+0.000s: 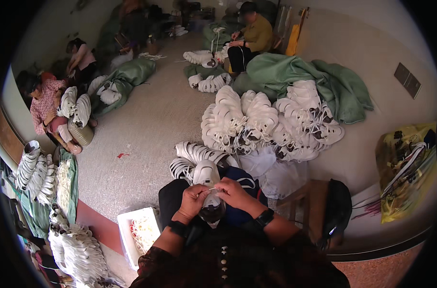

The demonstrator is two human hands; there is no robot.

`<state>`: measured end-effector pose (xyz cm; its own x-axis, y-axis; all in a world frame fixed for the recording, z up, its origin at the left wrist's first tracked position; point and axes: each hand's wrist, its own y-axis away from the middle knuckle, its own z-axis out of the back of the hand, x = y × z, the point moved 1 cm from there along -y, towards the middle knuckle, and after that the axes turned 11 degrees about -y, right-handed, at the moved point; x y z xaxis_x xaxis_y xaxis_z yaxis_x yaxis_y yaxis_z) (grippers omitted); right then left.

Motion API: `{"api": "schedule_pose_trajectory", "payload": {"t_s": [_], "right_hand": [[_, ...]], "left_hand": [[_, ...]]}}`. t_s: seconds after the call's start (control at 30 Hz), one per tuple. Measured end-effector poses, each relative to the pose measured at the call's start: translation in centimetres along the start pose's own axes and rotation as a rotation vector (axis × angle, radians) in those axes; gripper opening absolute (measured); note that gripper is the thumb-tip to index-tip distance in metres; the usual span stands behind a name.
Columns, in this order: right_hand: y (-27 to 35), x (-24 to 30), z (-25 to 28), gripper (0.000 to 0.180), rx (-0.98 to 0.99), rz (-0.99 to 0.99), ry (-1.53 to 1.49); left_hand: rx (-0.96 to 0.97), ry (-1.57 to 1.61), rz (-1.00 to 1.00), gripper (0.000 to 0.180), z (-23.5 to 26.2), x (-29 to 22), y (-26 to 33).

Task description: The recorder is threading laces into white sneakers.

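Observation:
My left hand [193, 200] and my right hand [233, 194] meet over my lap, fingers closed in a pinch. Between their fingertips runs a short stretch of thin white shoelace [212, 188]. Just beneath lies a white shoe upper [206, 172] with a grey-brown inside, partly covered by my fingers. The upper rests on my lap, with dark blue cloth beside it. Beyond it, a row of nested white shoe uppers [199, 151] leans away from my knees. A loop of white lace [247, 182] shows right of my right hand.
A white box [125, 228] of laces stands at my left. Piled uppers [257, 113] and a green sack [285, 72] lie ahead right. A wooden stool [316, 199], black bag [339, 206] and yellow bag [403, 194] are at right. Several people sit farther off; more uppers [79, 252] lie left.

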<state>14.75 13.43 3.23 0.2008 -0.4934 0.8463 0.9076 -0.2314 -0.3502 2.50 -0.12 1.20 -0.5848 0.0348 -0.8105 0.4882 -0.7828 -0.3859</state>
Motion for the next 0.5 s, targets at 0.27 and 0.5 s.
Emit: {"api": "schedule_pose_trajectory", "payload": {"t_s": [0.27,0.5], "right_hand": [[0.0,-0.9,-3.1,0.028,0.203,0.087,0.334],[0.3,-0.6,-3.0,0.014,0.181,0.177,0.318]], "left_hand": [[-0.04,-0.228,0.204,0.004,0.5,0.2,-0.4],[-0.074,-0.439,-0.04,0.004,0.2,0.2,-0.2]]}}
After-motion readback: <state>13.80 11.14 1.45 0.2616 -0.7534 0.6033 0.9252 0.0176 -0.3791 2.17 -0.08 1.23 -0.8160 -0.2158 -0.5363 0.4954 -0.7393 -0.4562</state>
